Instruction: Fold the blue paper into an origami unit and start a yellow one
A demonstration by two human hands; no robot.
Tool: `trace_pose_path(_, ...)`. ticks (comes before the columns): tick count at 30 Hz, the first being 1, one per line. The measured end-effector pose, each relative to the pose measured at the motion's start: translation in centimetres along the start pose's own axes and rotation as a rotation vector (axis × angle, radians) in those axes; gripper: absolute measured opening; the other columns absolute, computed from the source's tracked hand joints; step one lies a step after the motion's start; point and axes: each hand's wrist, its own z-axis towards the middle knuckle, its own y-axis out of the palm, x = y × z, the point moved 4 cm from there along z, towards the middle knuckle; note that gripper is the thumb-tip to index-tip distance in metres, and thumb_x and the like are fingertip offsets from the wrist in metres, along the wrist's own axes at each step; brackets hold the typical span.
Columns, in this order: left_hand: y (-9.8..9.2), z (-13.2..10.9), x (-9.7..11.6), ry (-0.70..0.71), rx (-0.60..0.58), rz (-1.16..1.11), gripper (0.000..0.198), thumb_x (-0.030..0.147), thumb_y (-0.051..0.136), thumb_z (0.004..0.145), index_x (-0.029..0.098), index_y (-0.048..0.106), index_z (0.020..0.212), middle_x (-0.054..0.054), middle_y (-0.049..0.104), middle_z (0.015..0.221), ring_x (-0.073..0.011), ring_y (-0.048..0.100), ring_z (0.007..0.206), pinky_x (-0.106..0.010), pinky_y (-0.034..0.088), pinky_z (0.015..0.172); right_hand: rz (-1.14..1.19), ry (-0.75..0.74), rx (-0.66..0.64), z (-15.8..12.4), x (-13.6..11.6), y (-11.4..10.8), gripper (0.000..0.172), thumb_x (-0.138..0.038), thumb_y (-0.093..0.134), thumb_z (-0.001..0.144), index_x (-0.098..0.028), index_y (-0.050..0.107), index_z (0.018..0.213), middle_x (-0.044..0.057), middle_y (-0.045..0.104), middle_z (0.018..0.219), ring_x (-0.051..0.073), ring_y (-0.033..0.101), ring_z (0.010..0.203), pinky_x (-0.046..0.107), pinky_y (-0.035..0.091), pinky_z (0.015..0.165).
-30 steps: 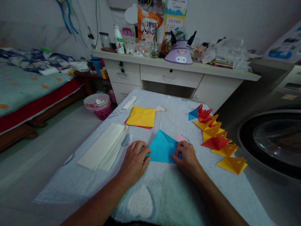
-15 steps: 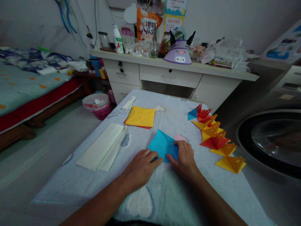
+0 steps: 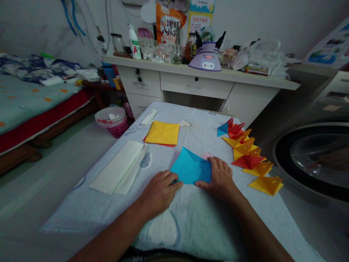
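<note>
A blue sheet of origami paper (image 3: 191, 167), partly folded with a peak at its far side, lies on the cloth-covered table in front of me. My left hand (image 3: 162, 187) pinches its near left corner between thumb and fingers. At the right edge, my right hand (image 3: 220, 177) grips the paper, thumb along the near edge and fingers on the far side. A bit of pink paper (image 3: 207, 155) shows just behind the right hand. Beyond the blue sheet is a stack of square paper (image 3: 163, 133), yellow on top with red beneath.
Folded paper pieces in yellow, red and blue (image 3: 249, 162) form a row along the table's right side. Folded pale paper (image 3: 120, 167) lies at left, a small white box (image 3: 148, 118) farther back. Behind stands a white desk (image 3: 196, 85); a pink bin (image 3: 116, 125) is on the floor.
My right hand has shifted right along the blue paper's edge, and the left slightly left, so more of the paper shows between them. The camera view has shifted slightly.
</note>
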Motion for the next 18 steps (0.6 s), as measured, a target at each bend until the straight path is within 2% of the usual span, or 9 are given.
trace_pose_path(5,-0.9,-1.1,-0.5,-0.006,0.038,0.038,0.022,0.012,0.052,0.091,0.02,0.067,0.105,-0.006,0.066,0.098,-0.0198,0.056,0.088,-0.035,0.049,0.077,0.011,0.064,-0.171,0.6,2.3,0.0,0.113,-0.066,0.076,0.056,-0.019,0.028,0.148,0.021,0.038,0.147,0.043,0.034,0.134,0.06,0.028,0.105)
trace_pose_path(9,-1.5,-2.4,-1.0,-0.022,0.032,0.061,0.023,0.011,0.051,0.091,0.019,0.066,0.106,-0.007,0.066,0.1,-0.0207,0.057,0.089,-0.036,0.05,0.079,0.042,0.096,-0.286,0.8,3.3,-0.4,0.119,-0.063,0.076,0.058,-0.017,0.019,0.152,0.021,0.027,0.154,0.041,0.025,0.141,0.057,0.026,0.11)
trace_pose_path(14,-1.6,-3.3,-1.4,-0.027,0.062,0.084,0.025,0.011,0.05,0.091,0.02,0.066,0.108,-0.007,0.066,0.101,-0.0209,0.057,0.09,-0.037,0.051,0.08,0.08,0.072,-0.324,0.8,3.9,-0.6,0.118,-0.057,0.077,0.061,-0.018,0.016,0.153,0.021,0.024,0.156,0.037,0.021,0.144,0.055,0.023,0.113)
trace_pose_path(18,-1.6,-3.3,-1.4,-0.026,0.088,0.062,0.023,0.011,0.048,0.092,0.018,0.067,0.103,-0.007,0.066,0.099,-0.0202,0.057,0.089,-0.036,0.051,0.08,0.105,0.056,-0.323,0.8,4.1,-0.6,0.116,-0.054,0.077,0.062,-0.021,0.015,0.154,0.019,0.024,0.156,0.037,0.023,0.144,0.055,0.024,0.113)
